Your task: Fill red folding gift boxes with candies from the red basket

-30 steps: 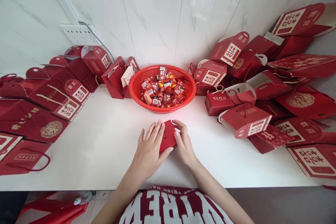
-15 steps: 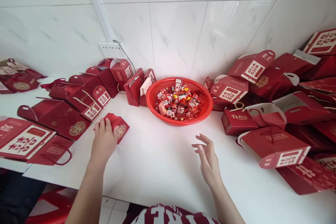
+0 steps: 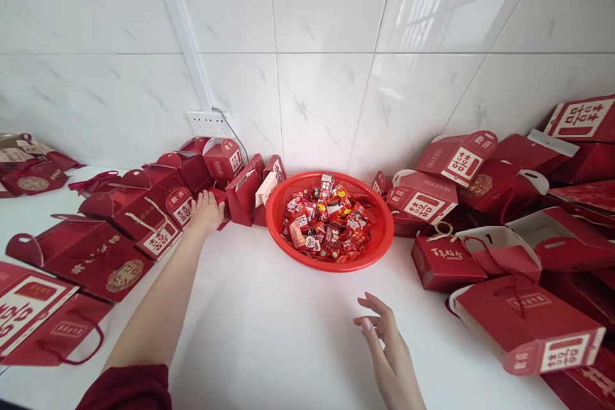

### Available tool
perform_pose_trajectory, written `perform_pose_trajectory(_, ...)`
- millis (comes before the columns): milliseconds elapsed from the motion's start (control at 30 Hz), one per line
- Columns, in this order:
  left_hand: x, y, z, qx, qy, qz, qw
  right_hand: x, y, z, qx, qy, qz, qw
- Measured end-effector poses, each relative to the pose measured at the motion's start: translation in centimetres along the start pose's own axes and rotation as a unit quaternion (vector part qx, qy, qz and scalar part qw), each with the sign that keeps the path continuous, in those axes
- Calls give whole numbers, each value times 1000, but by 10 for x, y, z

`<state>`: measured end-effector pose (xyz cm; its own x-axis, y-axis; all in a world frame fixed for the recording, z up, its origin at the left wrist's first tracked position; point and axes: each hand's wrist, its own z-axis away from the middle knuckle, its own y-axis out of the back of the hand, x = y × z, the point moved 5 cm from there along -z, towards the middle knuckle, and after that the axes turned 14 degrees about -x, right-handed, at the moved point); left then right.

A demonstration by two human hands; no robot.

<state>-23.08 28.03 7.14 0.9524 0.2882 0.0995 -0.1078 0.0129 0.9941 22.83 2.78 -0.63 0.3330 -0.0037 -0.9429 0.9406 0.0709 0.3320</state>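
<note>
My left hand [image 3: 206, 213] reaches out to the row of boxes at the left. Its fingers lie over a small red gift box [image 3: 220, 197], mostly hidden beneath the palm, between a box with a white printed label [image 3: 182, 207] and a standing red box [image 3: 244, 193]. Over the bare white table [image 3: 278, 327] is my right hand [image 3: 384, 339], fingers loosely curved and apart, with nothing in it. Beyond it stands a red plastic basket [image 3: 331, 264] holding many wrapped candies [image 3: 331, 224].
Several red gift boxes [image 3: 91, 256] with handles line the left side. More red boxes [image 3: 523, 314] are piled at the right, some with open tops. A tiled wall [image 3: 327, 109] closes off the back, with a power strip [image 3: 210, 123] on it.
My left hand has moved forward with the small red box, up to the row near the wall. My right hand stays in about the same place. The view has tilted upward.
</note>
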Motion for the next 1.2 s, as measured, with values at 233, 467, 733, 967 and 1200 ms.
perform_pose_trajectory(233, 5, 5, -41, 2, 5, 2, 1000, 3, -13, -8, 59, 10, -21, 998)
perform_pose_trajectory(467, 7, 10, -64, 1, 5, 24, 1000, 16, -19, -16, 44, 2, -15, 999)
perform_pose_trajectory(733, 14, 9, -68, -12, 15, -1, 1000, 8, -16, -13, 13, -13, -26, 999)
perform_pose_trajectory(967, 28, 26, -75, -50, 17, -8, 999, -17, -7, -11, -71, 55, 32, 995)
perform_pose_trajectory(1200, 45, 64, -36, 46, 2, -22, 999, -36, 80, 7, 98, 137, 179, 969)
